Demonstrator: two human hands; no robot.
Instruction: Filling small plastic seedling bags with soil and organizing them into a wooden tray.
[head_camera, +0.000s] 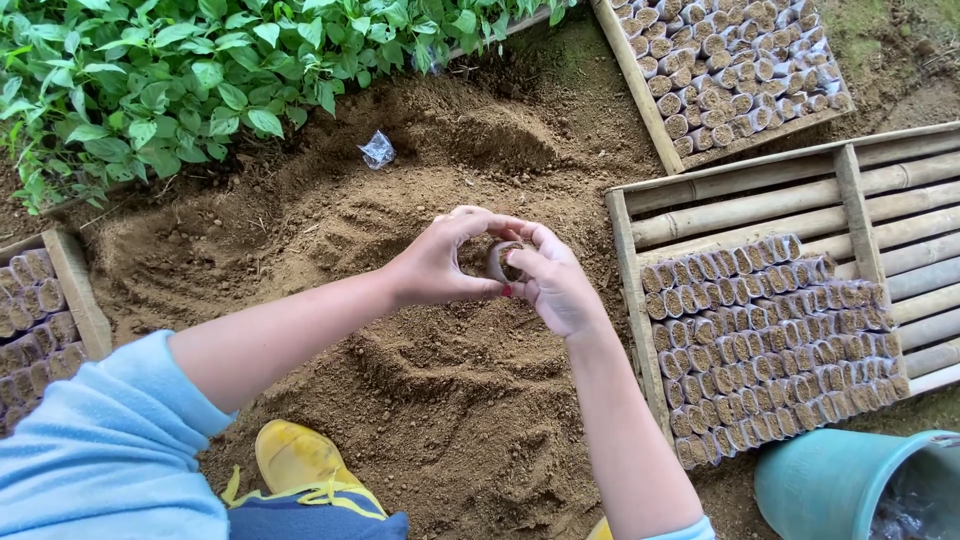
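Nearest the lens: light-blue sleeve (100, 450) and a yellow rubber boot (300, 462) at the bottom edge of the soil heap.

Head view. Left hand (440, 262) and right hand (552, 280) were together above the middle of the loose brown soil heap (440, 400), both clamped on one small soil-filled paper seedling pot (500, 262), fingers pressing at its rim.

Progress, judged: the slatted bamboo tray (760, 200) at the heap's right edge was partly loaded; its rows of filled pots (770, 350) covered the lower part, upper slats bare. Second wooden tray (730, 70) at the top right looked full. Third tray (50, 310) at the left edge held more.

Counts: three trays, pots too many to count; one teal plastic bucket (830, 485); one crumpled clear plastic scrap (377, 150); green leafy plants (200, 70) along the top edge.
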